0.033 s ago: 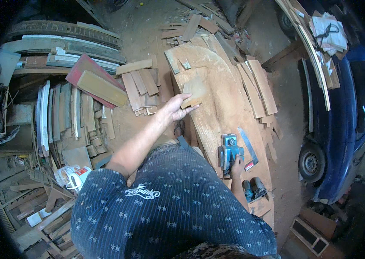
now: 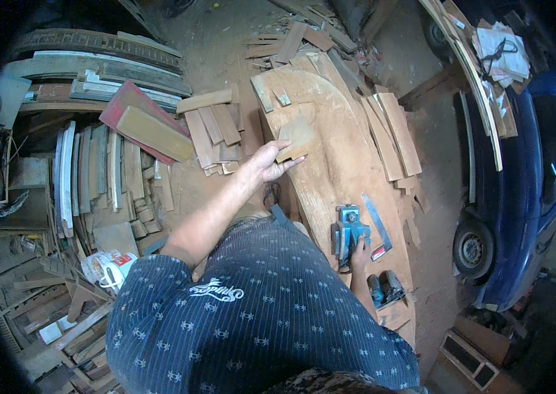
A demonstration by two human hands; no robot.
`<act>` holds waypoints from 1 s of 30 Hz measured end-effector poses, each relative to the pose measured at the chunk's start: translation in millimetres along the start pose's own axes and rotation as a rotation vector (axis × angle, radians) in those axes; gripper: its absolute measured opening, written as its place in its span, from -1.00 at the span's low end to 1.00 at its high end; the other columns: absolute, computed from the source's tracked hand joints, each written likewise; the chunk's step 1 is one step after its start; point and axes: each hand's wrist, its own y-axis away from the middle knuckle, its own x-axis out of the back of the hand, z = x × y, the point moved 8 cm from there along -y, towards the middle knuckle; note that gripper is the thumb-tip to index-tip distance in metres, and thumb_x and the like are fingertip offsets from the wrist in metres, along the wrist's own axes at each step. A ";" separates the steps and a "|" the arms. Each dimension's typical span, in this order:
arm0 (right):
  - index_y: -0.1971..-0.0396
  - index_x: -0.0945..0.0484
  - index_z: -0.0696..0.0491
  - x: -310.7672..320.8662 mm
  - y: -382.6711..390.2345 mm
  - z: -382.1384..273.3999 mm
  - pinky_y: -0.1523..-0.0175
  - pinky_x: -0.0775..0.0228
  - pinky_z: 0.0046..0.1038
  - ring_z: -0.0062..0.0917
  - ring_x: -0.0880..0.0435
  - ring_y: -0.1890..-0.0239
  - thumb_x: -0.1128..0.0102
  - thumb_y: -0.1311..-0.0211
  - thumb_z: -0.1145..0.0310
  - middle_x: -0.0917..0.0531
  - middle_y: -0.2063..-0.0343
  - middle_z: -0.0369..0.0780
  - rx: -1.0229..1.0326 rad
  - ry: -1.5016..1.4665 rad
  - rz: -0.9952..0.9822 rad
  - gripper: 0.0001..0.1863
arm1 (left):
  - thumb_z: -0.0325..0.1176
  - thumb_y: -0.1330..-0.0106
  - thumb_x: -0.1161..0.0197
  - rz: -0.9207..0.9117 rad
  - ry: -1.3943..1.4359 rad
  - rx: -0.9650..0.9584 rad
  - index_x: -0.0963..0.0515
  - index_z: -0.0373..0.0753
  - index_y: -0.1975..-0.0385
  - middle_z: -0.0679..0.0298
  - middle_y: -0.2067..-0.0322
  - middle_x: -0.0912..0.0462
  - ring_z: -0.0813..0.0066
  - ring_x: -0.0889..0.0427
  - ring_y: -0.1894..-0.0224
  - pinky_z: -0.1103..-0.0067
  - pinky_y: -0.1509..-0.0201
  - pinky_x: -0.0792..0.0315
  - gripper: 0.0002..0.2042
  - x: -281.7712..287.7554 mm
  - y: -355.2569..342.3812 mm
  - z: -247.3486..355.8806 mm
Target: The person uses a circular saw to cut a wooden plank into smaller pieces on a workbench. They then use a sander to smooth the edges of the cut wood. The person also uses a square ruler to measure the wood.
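My left hand (image 2: 271,159) grips a small rectangular wooden piece (image 2: 296,138) over the upper part of a long wooden workbench board (image 2: 337,151). My right hand (image 2: 360,253) is closed on a blue electric planer (image 2: 349,226) lying on that board. Beside the planer is a grey metal square (image 2: 375,218) with a red part at its end. Another teal power tool (image 2: 381,289) sits on the board below the planer, near my right forearm.
Loose boards (image 2: 213,125) lie left of the bench, more (image 2: 398,134) along its right side. Stacked planks (image 2: 71,171) and a red panel (image 2: 117,108) fill the left. A blue car (image 2: 521,230) stands at the right, below overhanging strips (image 2: 468,62).
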 end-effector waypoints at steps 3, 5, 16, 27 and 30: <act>0.27 -0.65 0.31 -2.8 -3.1 2.5 0.15 -0.35 -0.29 -0.36 -0.55 0.33 -0.07 -0.48 0.00 -0.66 0.44 -0.07 -0.016 -0.047 0.009 -0.44 | -0.43 -0.57 0.01 -0.069 0.034 -0.004 -0.19 -0.56 -0.30 -0.18 -0.23 -0.42 -0.02 -0.58 -0.21 0.32 -0.19 -0.71 -0.57 -11.4 -9.7 16.7; 0.27 -0.65 0.31 -3.5 -0.3 7.6 0.17 -0.35 -0.30 -0.37 -0.54 0.34 -0.07 -0.48 0.01 -0.65 0.45 -0.07 -0.056 -0.040 0.001 -0.45 | -0.44 -0.57 0.03 -0.114 0.064 0.015 -0.17 -0.56 -0.32 -0.21 -0.26 -0.38 -0.06 -0.55 -0.24 0.29 -0.22 -0.69 -0.56 -12.1 -16.8 23.6; 0.12 -0.62 0.26 -9.3 -18.8 -115.1 0.03 -0.48 -0.30 -0.29 -0.70 0.24 -0.27 -0.37 0.19 -0.72 0.28 -0.05 0.258 0.237 0.344 -0.62 | -0.30 -0.50 -0.22 -0.025 -0.639 -0.006 -0.29 -0.46 -0.30 0.03 -0.08 -0.58 0.29 -0.68 -0.01 0.46 0.15 -0.77 -0.50 -13.3 28.4 -5.1; -0.26 -0.44 0.25 -130.2 -72.2 -429.6 -0.22 -0.52 -0.32 -0.39 -0.67 -0.09 -0.42 -0.29 0.26 -0.67 -0.07 -0.09 0.271 -0.657 -0.707 -0.37 | -0.02 -0.28 -0.47 -0.128 -1.213 -0.776 -0.33 -0.44 -0.19 -0.11 -0.03 -0.61 0.12 -0.64 -0.12 0.32 -0.20 -0.50 -0.29 -3.3 39.8 -0.6; -0.26 -0.43 0.24 -126.5 -73.0 -447.6 -0.21 -0.52 -0.34 -0.41 -0.65 -0.12 -0.48 -0.21 0.40 -0.65 -0.10 -0.09 0.261 -0.746 -0.687 -0.35 | -0.04 -0.27 -0.49 -0.090 -1.221 -0.720 -0.39 -0.41 -0.14 -0.02 0.05 -0.66 0.25 -0.69 -0.02 0.38 -0.10 -0.55 -0.34 -20.2 42.5 27.2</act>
